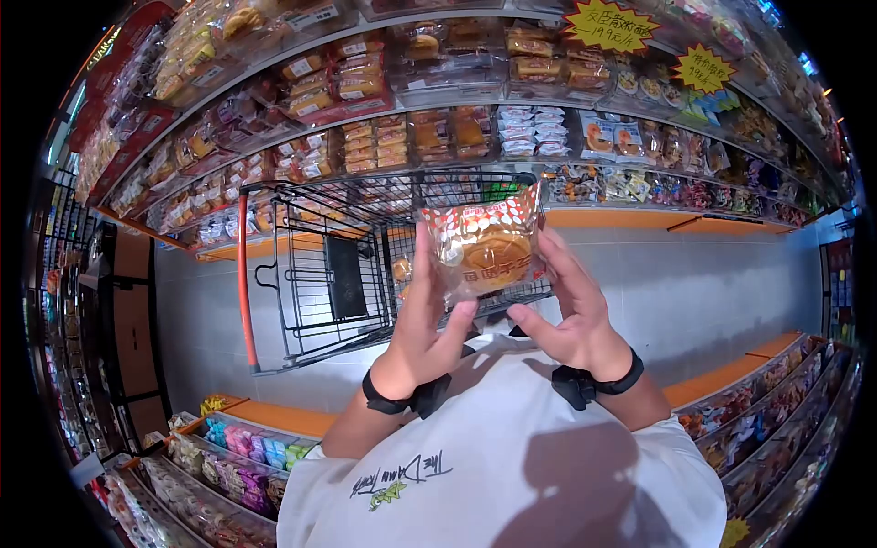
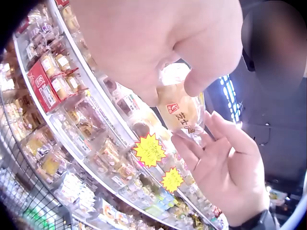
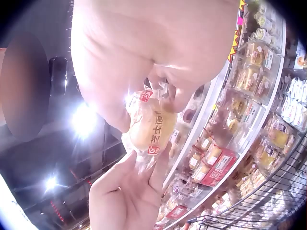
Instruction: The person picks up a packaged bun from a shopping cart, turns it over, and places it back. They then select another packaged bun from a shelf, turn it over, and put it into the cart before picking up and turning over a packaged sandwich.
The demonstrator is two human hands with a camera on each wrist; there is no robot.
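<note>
A clear-wrapped round bread [image 1: 484, 251], its packet printed with a red-and-white dotted band and red lettering, is held up in front of the white shirt. My left hand [image 1: 425, 320] grips its left edge, thumb toward me. At the opposite edge, my right hand [image 1: 575, 306] holds the packet, fingers along its side. Seen from the left wrist, the bread packet [image 2: 180, 108] spans both hands, with the right hand [image 2: 225, 167] at its crinkled end. The right wrist view shows the left hand [image 3: 127, 196] at the packet's lower end.
Below and behind the packet stands a black wire shopping cart [image 1: 311, 265] with an orange handle [image 1: 245, 283] on the left. Shelves of packaged breads [image 1: 375, 142] curve across the front. Low snack racks [image 1: 233, 466] flank me, and grey tiled floor [image 1: 676, 283] lies between.
</note>
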